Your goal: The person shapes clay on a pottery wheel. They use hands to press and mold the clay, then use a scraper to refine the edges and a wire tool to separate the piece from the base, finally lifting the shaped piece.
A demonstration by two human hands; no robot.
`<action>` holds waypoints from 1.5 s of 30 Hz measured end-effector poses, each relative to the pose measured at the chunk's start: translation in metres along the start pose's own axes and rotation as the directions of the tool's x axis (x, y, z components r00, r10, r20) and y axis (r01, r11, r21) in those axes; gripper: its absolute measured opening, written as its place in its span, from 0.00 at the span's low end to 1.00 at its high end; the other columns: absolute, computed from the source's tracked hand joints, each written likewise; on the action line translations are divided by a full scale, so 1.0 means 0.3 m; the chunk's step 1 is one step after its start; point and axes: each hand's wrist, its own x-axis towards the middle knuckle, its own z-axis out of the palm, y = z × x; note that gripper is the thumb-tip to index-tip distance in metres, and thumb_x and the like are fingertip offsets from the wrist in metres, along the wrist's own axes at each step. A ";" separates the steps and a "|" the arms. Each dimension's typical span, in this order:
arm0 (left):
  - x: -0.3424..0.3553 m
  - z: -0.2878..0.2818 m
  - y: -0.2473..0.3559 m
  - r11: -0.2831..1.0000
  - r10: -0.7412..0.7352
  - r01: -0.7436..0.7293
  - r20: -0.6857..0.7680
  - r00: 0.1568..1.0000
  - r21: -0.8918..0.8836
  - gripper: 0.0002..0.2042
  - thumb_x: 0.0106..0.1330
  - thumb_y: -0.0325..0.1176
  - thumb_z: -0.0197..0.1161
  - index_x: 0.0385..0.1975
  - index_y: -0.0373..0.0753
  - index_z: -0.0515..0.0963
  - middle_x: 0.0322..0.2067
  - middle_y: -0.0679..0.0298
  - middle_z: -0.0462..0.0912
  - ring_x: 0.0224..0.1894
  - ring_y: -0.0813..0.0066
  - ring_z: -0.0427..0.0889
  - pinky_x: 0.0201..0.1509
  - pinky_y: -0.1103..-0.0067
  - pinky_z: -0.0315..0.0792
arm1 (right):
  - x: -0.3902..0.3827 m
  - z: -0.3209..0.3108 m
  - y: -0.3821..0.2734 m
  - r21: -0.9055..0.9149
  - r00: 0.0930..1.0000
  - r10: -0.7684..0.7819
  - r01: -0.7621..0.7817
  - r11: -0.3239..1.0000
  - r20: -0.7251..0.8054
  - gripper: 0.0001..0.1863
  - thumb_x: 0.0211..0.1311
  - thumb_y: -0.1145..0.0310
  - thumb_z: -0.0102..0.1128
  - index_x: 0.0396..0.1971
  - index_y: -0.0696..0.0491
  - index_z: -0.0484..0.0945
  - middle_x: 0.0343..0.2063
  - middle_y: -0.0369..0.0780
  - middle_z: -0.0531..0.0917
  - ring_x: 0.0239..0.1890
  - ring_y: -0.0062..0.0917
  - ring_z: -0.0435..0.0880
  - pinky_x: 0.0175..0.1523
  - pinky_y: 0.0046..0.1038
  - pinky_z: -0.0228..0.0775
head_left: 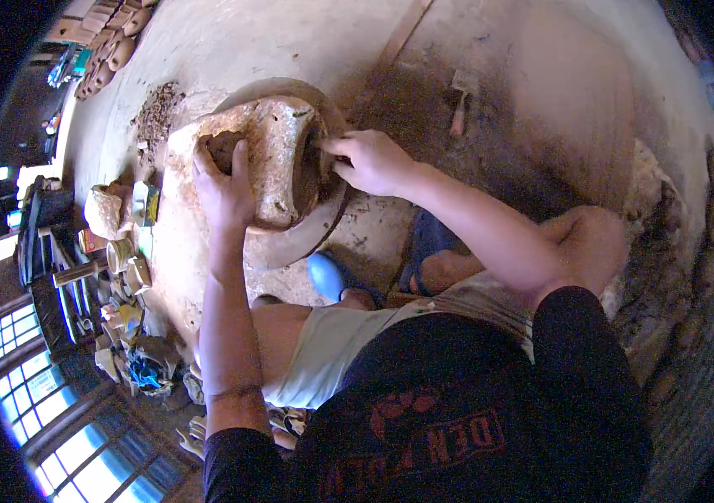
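Observation:
A pale, rust-stained, rough block [275, 168] with two hollows, like a mould, sits on a round wheel-like stand [281, 251] in front of me. My left hand [223, 180] grips its left part, fingers curled at the rim of the smaller hollow. My right hand [365, 159] is at the block's right side, fingertips bent closed by the rim of the long, dark hollow; what they hold, if anything, is hidden.
A scraper-like tool [463, 101] lies on the floor to the right, near crumbled clay [156, 117]. Clay pots [106, 59] line the upper left. A bagged lump [106, 210], small containers [120, 256] and clutter stand at left. My blue sandal [325, 275] shows below the stand.

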 end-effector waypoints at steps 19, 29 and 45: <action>0.006 -0.064 -0.009 1.000 0.006 -0.003 0.090 0.996 -0.031 0.31 0.69 0.43 0.71 0.64 0.29 0.70 0.56 0.38 0.78 0.58 0.41 0.79 0.63 0.59 0.73 | -0.031 0.094 -0.268 0.764 0.741 0.289 -0.442 -0.470 0.606 0.13 0.65 0.66 0.58 0.23 0.44 0.66 0.21 0.30 0.67 0.19 0.13 0.61 0.29 0.24 0.58; 0.013 -0.100 0.009 0.976 -0.068 0.070 0.017 0.998 -0.205 0.26 0.72 0.41 0.67 0.62 0.30 0.71 0.52 0.40 0.80 0.55 0.44 0.81 0.60 0.59 0.74 | -0.055 -0.024 -0.250 0.656 0.897 0.419 -0.234 0.718 -0.139 0.18 0.66 0.69 0.72 0.53 0.58 0.84 0.41 0.36 0.88 0.33 0.12 0.80 0.41 0.20 0.77; -0.021 -0.256 0.348 0.676 -0.172 0.689 0.854 0.492 -0.261 0.31 0.81 0.56 0.49 0.43 0.27 0.82 0.35 0.57 0.85 0.39 0.73 0.81 0.46 0.71 0.76 | -0.053 -0.217 -0.374 -0.277 0.946 -0.308 0.271 0.922 -0.098 0.28 0.59 0.57 0.74 0.52 0.63 0.80 0.41 0.50 0.81 0.44 0.45 0.84 0.46 0.40 0.81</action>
